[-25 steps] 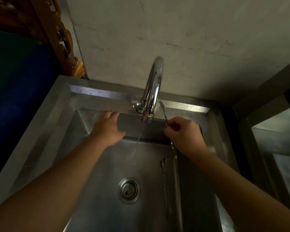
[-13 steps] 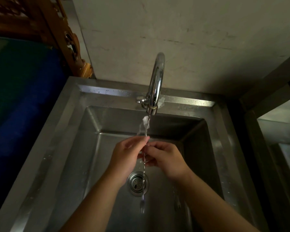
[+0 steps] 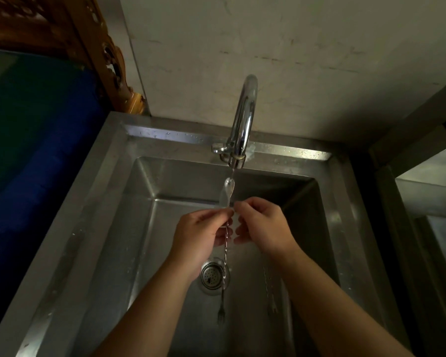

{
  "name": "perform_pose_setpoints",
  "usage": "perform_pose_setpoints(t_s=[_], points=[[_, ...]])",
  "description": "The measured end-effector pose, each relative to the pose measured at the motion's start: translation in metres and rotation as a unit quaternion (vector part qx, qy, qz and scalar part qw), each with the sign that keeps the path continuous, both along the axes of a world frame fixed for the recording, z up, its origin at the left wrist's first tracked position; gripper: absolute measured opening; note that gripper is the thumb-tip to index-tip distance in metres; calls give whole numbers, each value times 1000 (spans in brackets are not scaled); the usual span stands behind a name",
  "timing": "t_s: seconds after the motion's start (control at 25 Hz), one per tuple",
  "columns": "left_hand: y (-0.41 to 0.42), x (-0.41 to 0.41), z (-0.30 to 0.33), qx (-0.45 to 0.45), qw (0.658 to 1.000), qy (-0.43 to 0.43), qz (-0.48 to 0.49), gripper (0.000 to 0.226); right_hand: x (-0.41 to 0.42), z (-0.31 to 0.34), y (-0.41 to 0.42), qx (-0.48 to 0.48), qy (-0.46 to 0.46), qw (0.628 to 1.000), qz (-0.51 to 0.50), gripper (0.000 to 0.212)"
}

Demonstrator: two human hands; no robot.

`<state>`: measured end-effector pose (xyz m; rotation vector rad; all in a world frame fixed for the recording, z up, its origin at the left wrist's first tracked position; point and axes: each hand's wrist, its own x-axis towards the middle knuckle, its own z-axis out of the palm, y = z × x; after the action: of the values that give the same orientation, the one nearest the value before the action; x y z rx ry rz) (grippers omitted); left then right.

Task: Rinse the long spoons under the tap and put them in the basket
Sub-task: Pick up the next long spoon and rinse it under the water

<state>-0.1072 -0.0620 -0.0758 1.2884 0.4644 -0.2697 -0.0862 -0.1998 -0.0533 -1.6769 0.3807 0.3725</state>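
Stainless steel sink basin [image 3: 129,228] below my left hand [image 3: 201,235] and right hand [image 3: 263,228], both pinching one long twisted-stem metal spoon [image 3: 226,243], bowl up under the chrome tap [image 3: 242,124]. Light, stiff, wet-slippery, I judge; grip the twisted stem.

Dim home kitchen or scullery corner. Deep stainless steel sink [image 3: 108,228] with round drain strainer [image 3: 211,275], chrome gooseneck tap [image 3: 243,119] running at far rim. Bare, stained plaster wall [image 3: 281,52] behind. Carved wooden furniture [image 3: 108,55] at far left, blue surface [image 3: 31,163] beside sink. Steel ledge [image 3: 428,186] on right.
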Motion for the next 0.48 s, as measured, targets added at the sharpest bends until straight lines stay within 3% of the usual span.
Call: perform_pose_setpoints(t_s=[0.48], points=[[-2, -2, -6, 12, 1000, -10, -15, 11, 12, -4, 11, 58, 29, 998, -17, 37]])
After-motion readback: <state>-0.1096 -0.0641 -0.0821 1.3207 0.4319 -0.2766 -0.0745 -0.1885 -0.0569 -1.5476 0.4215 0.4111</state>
